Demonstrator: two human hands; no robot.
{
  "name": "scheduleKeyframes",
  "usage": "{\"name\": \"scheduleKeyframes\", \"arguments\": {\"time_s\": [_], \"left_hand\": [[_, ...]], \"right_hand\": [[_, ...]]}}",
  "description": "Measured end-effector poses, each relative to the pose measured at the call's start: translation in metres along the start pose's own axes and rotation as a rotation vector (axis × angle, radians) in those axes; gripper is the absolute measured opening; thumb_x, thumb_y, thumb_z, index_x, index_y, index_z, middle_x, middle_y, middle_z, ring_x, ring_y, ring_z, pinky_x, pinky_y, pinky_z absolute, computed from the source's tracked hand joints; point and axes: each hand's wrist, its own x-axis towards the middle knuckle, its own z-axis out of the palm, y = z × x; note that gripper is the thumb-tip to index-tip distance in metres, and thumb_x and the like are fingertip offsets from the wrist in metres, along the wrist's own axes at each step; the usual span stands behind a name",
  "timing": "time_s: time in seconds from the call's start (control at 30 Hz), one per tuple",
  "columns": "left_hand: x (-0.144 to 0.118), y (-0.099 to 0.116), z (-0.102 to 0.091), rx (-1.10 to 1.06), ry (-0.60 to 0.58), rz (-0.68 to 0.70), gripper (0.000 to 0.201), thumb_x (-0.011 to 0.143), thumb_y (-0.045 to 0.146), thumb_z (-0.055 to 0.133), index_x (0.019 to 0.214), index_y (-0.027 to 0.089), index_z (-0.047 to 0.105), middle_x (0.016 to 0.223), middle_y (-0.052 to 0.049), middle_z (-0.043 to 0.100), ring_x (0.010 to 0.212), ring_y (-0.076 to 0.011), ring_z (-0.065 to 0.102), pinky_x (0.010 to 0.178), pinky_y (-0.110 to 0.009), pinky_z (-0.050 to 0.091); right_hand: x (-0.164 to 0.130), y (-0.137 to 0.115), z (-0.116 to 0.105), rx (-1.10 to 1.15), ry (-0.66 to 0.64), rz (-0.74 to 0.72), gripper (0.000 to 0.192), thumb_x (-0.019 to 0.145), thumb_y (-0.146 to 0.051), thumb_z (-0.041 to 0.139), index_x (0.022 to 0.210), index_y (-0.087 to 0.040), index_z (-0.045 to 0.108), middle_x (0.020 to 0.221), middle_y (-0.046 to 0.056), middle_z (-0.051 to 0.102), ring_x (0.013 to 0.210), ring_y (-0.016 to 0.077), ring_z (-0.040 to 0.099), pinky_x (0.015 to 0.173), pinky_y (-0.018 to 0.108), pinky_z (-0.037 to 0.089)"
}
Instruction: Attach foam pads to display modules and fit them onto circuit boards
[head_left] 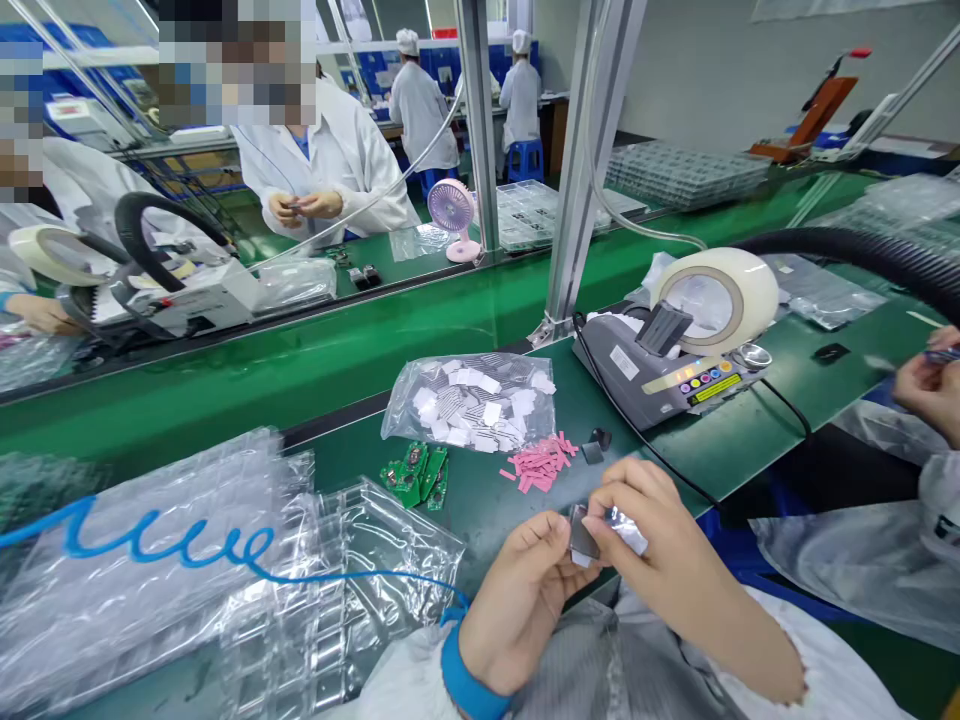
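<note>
Close to my body, my left hand (529, 585) pinches a small dark grey flat piece (583, 538) with a whitish lower edge. My right hand (652, 520) grips the same piece from the other side with its thumb and fingertips. A shiny, crinkled bit of film (628, 530) shows by the right fingers; whether they hold it is unclear. Just beyond the hands lie pink strips (538, 463) in a loose pile and two small dark pieces (592, 453). Several green circuit boards (416, 475) rest left of the strips. A blue coiled-cord wrist strap (469, 685) circles my left wrist.
Behind the strips lies a clear bag of white labels (469, 405). A grey tape dispenser (660, 370) carrying a large tape roll (765, 300) stands to the right. Clear plastic trays (187, 550) cover the left bench. A co-worker's hand (930, 395) is at far right; metal posts (585, 180) rise ahead.
</note>
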Motion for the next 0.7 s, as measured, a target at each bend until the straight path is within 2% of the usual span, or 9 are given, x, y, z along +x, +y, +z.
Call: {"name": "scheduleKeyframes", "arguments": {"time_s": [0.07,0.13,0.23,0.3,0.37,0.43,0.53,0.6,0.7], "left_hand": [[-0.001,-0.001,0.0,-0.004,0.029,0.014,0.019,0.083,0.027,0.056,0.067,0.016,0.053,0.061,0.003,0.056,0.062,-0.0083,0.053,0.08,-0.031,0.043],[-0.003,-0.001,-0.002,0.019,0.052,0.023,0.02,0.082,0.028,0.057,0.067,0.016,0.051,0.063,0.002,0.056,0.065,-0.0092,0.053,0.077,-0.029,0.042],[-0.013,0.009,-0.009,0.105,0.064,0.051,0.021,0.079,0.027,0.06,0.065,0.015,0.05,0.065,0.002,0.054,0.064,-0.0089,0.051,0.069,-0.025,0.041],[-0.024,0.023,-0.018,0.204,0.097,0.123,0.019,0.079,0.028,0.06,0.067,0.015,0.052,0.067,0.002,0.056,0.066,-0.0093,0.052,0.069,-0.024,0.041],[-0.037,0.041,-0.032,0.312,0.194,0.237,0.018,0.081,0.03,0.057,0.071,0.016,0.054,0.074,-0.001,0.062,0.077,-0.0124,0.057,0.077,-0.026,0.042],[-0.051,0.058,-0.048,0.37,0.341,0.374,0.015,0.081,0.031,0.057,0.076,0.018,0.056,0.087,-0.003,0.065,0.09,-0.0166,0.059,0.087,-0.03,0.041],[-0.068,0.074,-0.073,0.39,0.525,0.521,0.014,0.079,0.033,0.06,0.084,0.021,0.057,0.092,-0.001,0.065,0.089,-0.0174,0.061,0.085,-0.032,0.044],[-0.077,0.076,-0.085,0.42,0.571,0.547,0.015,0.078,0.035,0.06,0.086,0.022,0.057,0.09,0.0,0.064,0.08,-0.0146,0.061,0.078,-0.029,0.046],[-0.087,0.071,-0.096,0.546,0.587,0.548,0.017,0.079,0.036,0.058,0.089,0.023,0.06,0.085,0.001,0.062,0.075,-0.0117,0.058,0.074,-0.025,0.046]], "right_hand": [[-0.002,0.002,0.01,-0.133,0.188,-0.059,0.006,0.085,-0.021,0.048,0.08,-0.021,0.047,0.082,0.003,0.049,0.082,0.0207,0.047,0.079,0.043,0.036],[-0.002,0.004,0.018,-0.144,0.223,-0.106,0.007,0.085,-0.026,0.05,0.086,-0.02,0.047,0.086,0.004,0.052,0.084,0.0218,0.049,0.08,0.044,0.036],[0.004,0.006,0.028,-0.002,-0.011,-0.186,0.021,0.085,-0.039,0.053,0.094,-0.021,0.048,0.086,0.003,0.056,0.082,0.021,0.052,0.076,0.039,0.039],[0.016,0.005,0.035,0.06,-0.107,-0.18,0.022,0.085,-0.041,0.052,0.096,-0.021,0.048,0.083,0.002,0.058,0.079,0.0195,0.054,0.075,0.037,0.041],[0.032,0.001,0.049,0.031,-0.123,-0.123,0.018,0.089,-0.036,0.047,0.097,-0.02,0.05,0.083,0.003,0.059,0.079,0.0183,0.056,0.075,0.035,0.042],[0.051,-0.005,0.07,-0.034,-0.149,-0.104,0.014,0.09,-0.028,0.046,0.099,-0.019,0.052,0.088,0.004,0.061,0.083,0.0188,0.057,0.077,0.035,0.043],[0.079,-0.016,0.113,-0.105,-0.218,-0.158,0.027,0.083,-0.012,0.051,0.108,-0.02,0.055,0.098,0.007,0.061,0.09,0.0219,0.056,0.077,0.035,0.043],[0.096,-0.019,0.141,-0.14,-0.245,-0.187,0.034,0.08,-0.004,0.05,0.107,-0.021,0.059,0.102,0.009,0.061,0.09,0.0236,0.056,0.075,0.036,0.043],[0.111,-0.019,0.163,-0.152,-0.26,-0.219,0.023,0.081,-0.005,0.049,0.086,-0.019,0.066,0.102,0.01,0.061,0.089,0.025,0.055,0.074,0.037,0.043]]}}
